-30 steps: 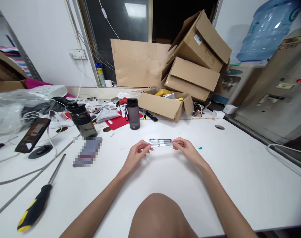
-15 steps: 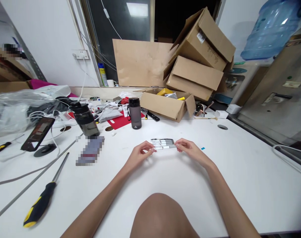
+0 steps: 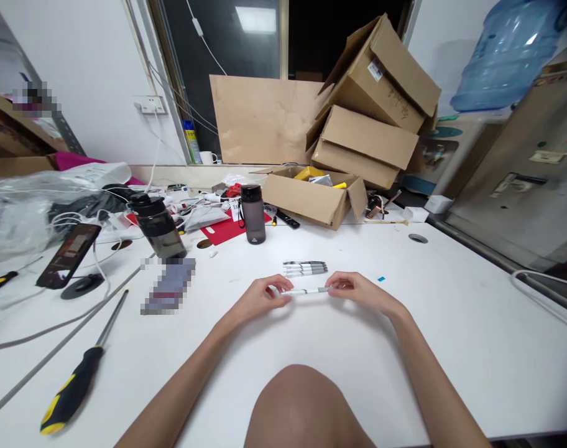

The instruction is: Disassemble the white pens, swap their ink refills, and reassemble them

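A white pen with a grey end (image 3: pixel 306 291) lies level between my two hands, just over the white table. My left hand (image 3: pixel 265 295) has its thumb and fingers closed on the pen's left end. At the grey right end, the fingertips of my right hand (image 3: pixel 351 289) pinch it. Several similar pens (image 3: pixel 304 269) lie side by side in a row a little farther back, apart from the held one. A small blue scrap (image 3: pixel 381 279) is to the right of my right hand.
A dark bottle (image 3: pixel 253 214) stands behind the pens, and a larger bottle (image 3: pixel 158 227) to its left. A long screwdriver (image 3: pixel 78 386) and a phone on a stand (image 3: pixel 68 256) are at the left. An open cardboard box (image 3: pixel 306 198) sits at the back. My knee (image 3: pixel 299 404) rises in front.
Both hands have moved toward me with one pen, away from the row of pens. The other pens have stayed where they were.
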`<action>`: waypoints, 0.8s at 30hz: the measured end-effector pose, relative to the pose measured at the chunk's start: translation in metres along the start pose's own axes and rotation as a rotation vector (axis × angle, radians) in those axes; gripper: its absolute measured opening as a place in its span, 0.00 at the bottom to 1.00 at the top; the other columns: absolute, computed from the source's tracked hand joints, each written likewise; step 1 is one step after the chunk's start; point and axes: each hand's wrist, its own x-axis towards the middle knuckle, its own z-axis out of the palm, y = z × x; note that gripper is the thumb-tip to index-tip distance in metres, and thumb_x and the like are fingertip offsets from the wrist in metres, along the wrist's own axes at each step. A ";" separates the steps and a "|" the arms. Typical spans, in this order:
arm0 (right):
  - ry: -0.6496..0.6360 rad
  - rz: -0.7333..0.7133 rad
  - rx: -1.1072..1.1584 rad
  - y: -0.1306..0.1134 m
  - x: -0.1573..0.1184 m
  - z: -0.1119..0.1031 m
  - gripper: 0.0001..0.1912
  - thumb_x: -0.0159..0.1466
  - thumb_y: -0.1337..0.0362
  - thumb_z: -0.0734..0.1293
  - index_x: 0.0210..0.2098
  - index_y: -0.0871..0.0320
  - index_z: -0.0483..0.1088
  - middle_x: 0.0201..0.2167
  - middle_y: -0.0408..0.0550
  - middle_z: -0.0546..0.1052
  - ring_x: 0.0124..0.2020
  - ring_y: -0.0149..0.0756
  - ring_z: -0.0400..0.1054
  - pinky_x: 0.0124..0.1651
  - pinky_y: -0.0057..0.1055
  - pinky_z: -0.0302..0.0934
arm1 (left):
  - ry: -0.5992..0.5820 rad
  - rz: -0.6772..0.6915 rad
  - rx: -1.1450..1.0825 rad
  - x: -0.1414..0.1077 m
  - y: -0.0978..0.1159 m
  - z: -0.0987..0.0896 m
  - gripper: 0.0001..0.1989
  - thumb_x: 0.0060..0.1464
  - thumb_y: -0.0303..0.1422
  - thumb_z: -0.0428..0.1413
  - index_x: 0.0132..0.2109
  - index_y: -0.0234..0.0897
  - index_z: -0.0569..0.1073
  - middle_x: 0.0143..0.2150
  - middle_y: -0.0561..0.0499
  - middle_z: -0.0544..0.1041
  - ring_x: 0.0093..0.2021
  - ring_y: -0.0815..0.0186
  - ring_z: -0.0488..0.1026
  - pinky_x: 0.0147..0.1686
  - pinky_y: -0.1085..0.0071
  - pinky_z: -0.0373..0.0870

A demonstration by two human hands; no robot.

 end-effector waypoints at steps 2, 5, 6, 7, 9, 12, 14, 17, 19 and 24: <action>-0.066 0.026 -0.025 -0.001 -0.001 0.001 0.11 0.61 0.56 0.71 0.39 0.54 0.77 0.30 0.45 0.75 0.32 0.37 0.67 0.34 0.31 0.57 | -0.071 -0.009 0.078 -0.001 -0.001 -0.001 0.11 0.55 0.37 0.62 0.46 0.43 0.81 0.45 0.49 0.80 0.43 0.60 0.74 0.42 0.67 0.69; -0.100 0.047 -0.087 -0.003 -0.002 0.005 0.09 0.59 0.60 0.71 0.37 0.56 0.77 0.32 0.45 0.77 0.34 0.36 0.69 0.36 0.30 0.60 | -0.161 0.005 0.168 -0.003 -0.002 -0.002 0.12 0.52 0.35 0.63 0.46 0.44 0.82 0.43 0.49 0.79 0.43 0.60 0.72 0.41 0.68 0.67; -0.119 0.062 -0.101 -0.003 -0.002 0.006 0.08 0.58 0.61 0.71 0.37 0.57 0.77 0.32 0.45 0.77 0.34 0.36 0.69 0.36 0.30 0.60 | -0.176 0.018 0.187 -0.003 -0.002 -0.002 0.12 0.51 0.34 0.63 0.45 0.44 0.82 0.42 0.49 0.78 0.43 0.60 0.71 0.39 0.69 0.66; -0.131 0.071 -0.119 -0.002 -0.001 0.007 0.08 0.57 0.62 0.71 0.36 0.57 0.77 0.32 0.45 0.77 0.34 0.36 0.69 0.36 0.30 0.61 | -0.193 0.026 0.202 -0.004 -0.002 -0.002 0.12 0.51 0.34 0.63 0.45 0.44 0.82 0.42 0.50 0.78 0.42 0.61 0.70 0.39 0.69 0.66; -0.144 0.080 -0.164 0.001 -0.001 0.008 0.08 0.55 0.64 0.72 0.36 0.57 0.78 0.32 0.44 0.77 0.34 0.35 0.69 0.37 0.30 0.61 | -0.214 0.032 0.219 -0.004 -0.002 -0.002 0.12 0.51 0.34 0.63 0.44 0.44 0.82 0.41 0.50 0.77 0.42 0.61 0.69 0.38 0.70 0.65; -0.145 0.075 -0.220 0.007 0.000 0.007 0.09 0.54 0.65 0.72 0.36 0.56 0.78 0.33 0.44 0.75 0.35 0.35 0.68 0.37 0.29 0.61 | -0.224 0.031 0.233 -0.004 -0.002 -0.001 0.12 0.51 0.33 0.62 0.45 0.44 0.82 0.41 0.50 0.76 0.42 0.61 0.68 0.40 0.69 0.65; -0.156 0.077 -0.230 0.010 0.000 0.007 0.09 0.54 0.65 0.72 0.36 0.56 0.79 0.32 0.44 0.75 0.34 0.35 0.67 0.36 0.29 0.61 | -0.226 0.037 0.243 -0.004 -0.002 0.000 0.12 0.51 0.33 0.62 0.45 0.44 0.81 0.41 0.50 0.76 0.43 0.60 0.68 0.42 0.68 0.65; -0.164 0.082 -0.239 0.010 0.000 0.006 0.09 0.54 0.65 0.72 0.36 0.56 0.79 0.31 0.43 0.74 0.33 0.34 0.66 0.34 0.28 0.59 | -0.236 0.033 0.247 -0.005 -0.002 0.001 0.12 0.50 0.33 0.63 0.44 0.44 0.82 0.41 0.50 0.76 0.43 0.60 0.69 0.43 0.67 0.65; -0.158 0.088 -0.247 0.010 -0.001 0.006 0.09 0.54 0.65 0.71 0.36 0.56 0.79 0.31 0.43 0.73 0.32 0.34 0.65 0.34 0.28 0.59 | -0.243 0.028 0.246 -0.005 -0.001 0.000 0.12 0.50 0.34 0.63 0.44 0.44 0.82 0.41 0.50 0.76 0.44 0.60 0.69 0.44 0.66 0.65; -0.152 0.090 -0.261 0.010 -0.001 0.006 0.10 0.54 0.65 0.72 0.36 0.55 0.79 0.31 0.42 0.72 0.32 0.33 0.64 0.33 0.28 0.57 | -0.253 0.015 0.248 -0.006 0.001 -0.001 0.11 0.51 0.36 0.64 0.44 0.45 0.82 0.42 0.50 0.77 0.44 0.59 0.68 0.45 0.66 0.65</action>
